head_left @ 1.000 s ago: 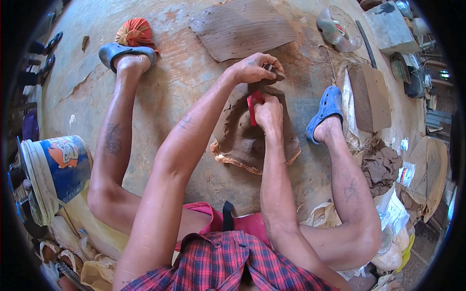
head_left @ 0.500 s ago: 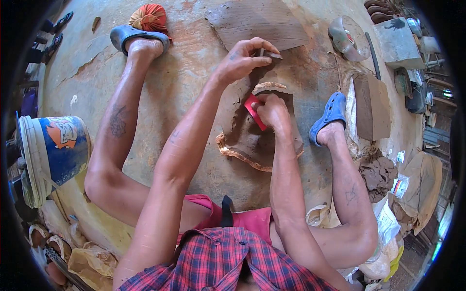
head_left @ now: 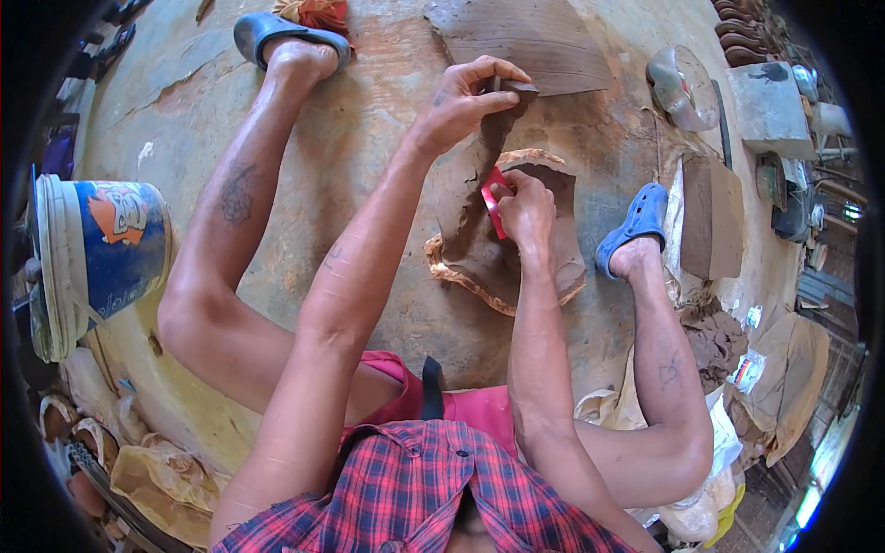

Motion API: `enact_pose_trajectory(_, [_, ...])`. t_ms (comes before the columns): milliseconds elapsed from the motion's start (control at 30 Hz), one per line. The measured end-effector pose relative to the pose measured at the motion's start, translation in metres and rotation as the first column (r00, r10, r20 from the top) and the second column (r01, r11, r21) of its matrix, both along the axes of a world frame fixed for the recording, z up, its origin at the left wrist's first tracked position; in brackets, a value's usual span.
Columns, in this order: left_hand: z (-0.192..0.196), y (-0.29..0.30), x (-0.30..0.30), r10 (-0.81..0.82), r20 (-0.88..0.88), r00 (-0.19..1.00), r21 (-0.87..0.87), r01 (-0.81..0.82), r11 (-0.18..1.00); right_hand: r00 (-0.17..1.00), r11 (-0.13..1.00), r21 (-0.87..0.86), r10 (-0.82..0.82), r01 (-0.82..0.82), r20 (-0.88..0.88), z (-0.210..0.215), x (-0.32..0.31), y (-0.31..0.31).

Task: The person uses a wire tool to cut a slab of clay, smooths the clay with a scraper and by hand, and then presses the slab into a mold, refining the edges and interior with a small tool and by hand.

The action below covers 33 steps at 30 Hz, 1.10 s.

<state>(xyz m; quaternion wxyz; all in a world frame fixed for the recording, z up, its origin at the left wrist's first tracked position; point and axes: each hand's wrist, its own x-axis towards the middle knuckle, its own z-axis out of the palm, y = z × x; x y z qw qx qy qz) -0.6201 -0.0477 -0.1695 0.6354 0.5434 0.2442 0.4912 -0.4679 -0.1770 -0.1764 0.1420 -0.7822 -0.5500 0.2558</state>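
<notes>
My left hand (head_left: 468,103) pinches the upper end of a dark, wet clay flap (head_left: 498,138), raised off the floor. That flap runs down to the left side of a shallow mould, whose rough orange-brown rim (head_left: 466,279) shows at the near and far edges. Clay (head_left: 553,263) lines the mould. In my right hand (head_left: 528,214) is a flat red scraper (head_left: 491,203), held on edge against the clay where the flap meets the lining. My fingers hide part of the scraper, and my right forearm covers some of the mould.
A large flat clay slab (head_left: 525,46) lies beyond my hands. To the right are a clay block (head_left: 710,217), a clay lump (head_left: 714,341), a grey block (head_left: 770,106) and a round shiny object (head_left: 682,88). A blue-and-white bucket (head_left: 115,249) stands left. My shoes flank the work.
The view has shifted slightly, moving the mould right and up in the picture. The flap stretches more visibly from my left hand, and the red scraper stands more upright. Both grips stay the same.
</notes>
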Motion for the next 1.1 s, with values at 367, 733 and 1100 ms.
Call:
enact_pose_trajectory(367, [-0.003,0.004,-0.015,0.101,0.190,0.977,-0.006,-0.102,0.995,0.988,0.983,-0.108,0.148,-0.152,-0.039,0.004,-0.008,-0.024])
enact_pose_trajectory(733, [0.016,-0.005,-0.048,0.117,0.288,0.951,-0.070,-0.100,0.992,0.987,0.956,-0.245,0.155,-0.161,-0.043,0.023,-0.040,-0.062])
enact_pose_trajectory(1100, [0.098,-0.051,-0.079,0.155,0.031,0.987,0.226,-0.158,0.961,0.971,0.957,0.172,-0.239,0.235,0.003,0.053,0.094,-0.027])
